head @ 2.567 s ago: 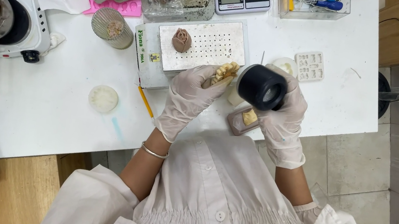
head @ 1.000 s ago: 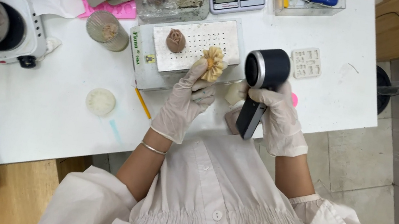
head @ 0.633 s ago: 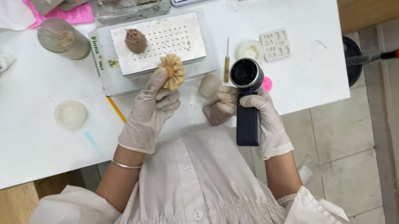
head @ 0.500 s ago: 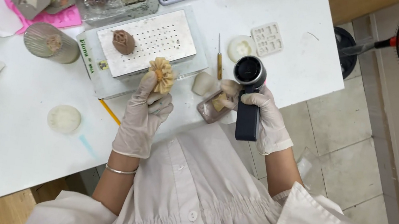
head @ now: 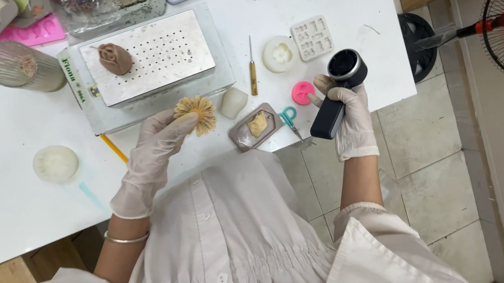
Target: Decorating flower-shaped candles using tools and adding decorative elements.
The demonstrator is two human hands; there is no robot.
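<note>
Near the tabletop's front edge, my left hand (head: 155, 140) pinches the tan ruffled flower (head: 196, 113) in its fingers. My right hand (head: 346, 109), clamped on the black blower (head: 338, 88), has swung off the right edge, away from the flower.

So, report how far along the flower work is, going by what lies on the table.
Done: a brown rose sits finished on the perforated metal plate.
In hand: the left hand holds a tan daisy-like flower in its fingers; the right hand grips a black handheld blower, off to the side of it.
Left: a tan piece still sits in the small oblong mould.
</note>
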